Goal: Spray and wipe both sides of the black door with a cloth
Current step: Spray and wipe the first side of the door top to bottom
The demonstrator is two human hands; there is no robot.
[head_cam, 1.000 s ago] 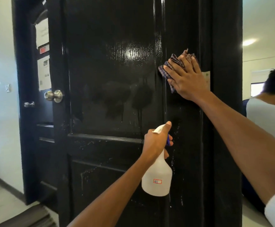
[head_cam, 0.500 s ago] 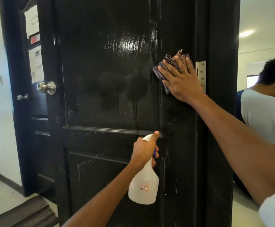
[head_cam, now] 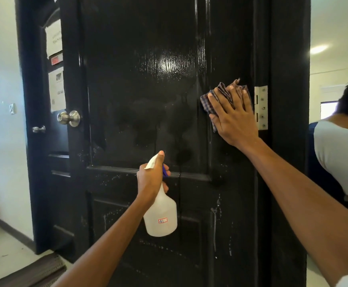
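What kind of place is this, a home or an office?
Probably an office or hostel corridor, not a home: notices are taped to the next black door, the floor is tiled, and a ceiling light glows beyond.

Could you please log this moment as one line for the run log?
left hand: grips spray bottle | right hand: presses checked cloth on black door beside hinge

Right hand flat against the black door, fingers straight and spread, just left of the hinge; arm extended. Left hand lower, below the door's rail, fingers curled, thumb up; forearm raised.
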